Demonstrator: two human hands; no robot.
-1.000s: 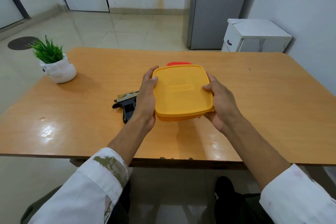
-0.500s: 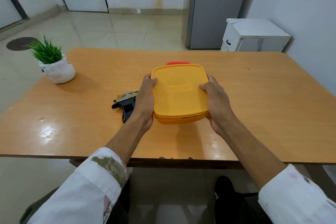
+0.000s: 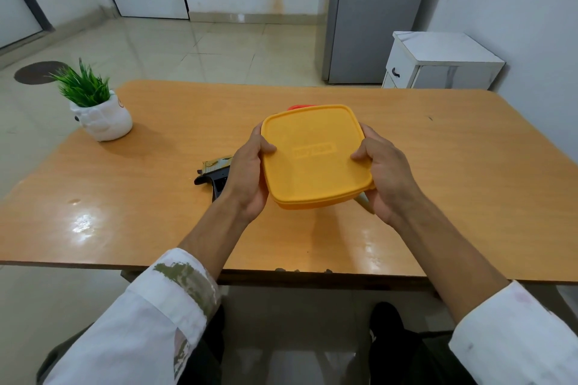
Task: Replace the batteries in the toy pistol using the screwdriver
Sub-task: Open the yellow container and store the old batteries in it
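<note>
Centre frame: left hand and right hand grip the tilted yellow box by opposite edges, thumbs on lid. Toy pistol lies on table beside left wrist, partly hidden. Potted plant upper left.

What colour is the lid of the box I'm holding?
Yellow-orange lid, clearest in the head view.

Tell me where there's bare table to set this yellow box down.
The widest bare stretch of table lies right of your right hand, out to its right edge. Another runs along the near edge, between the yellow box and you. It is crowded on the left, where the toy pistol lies beside your left hand.
</note>
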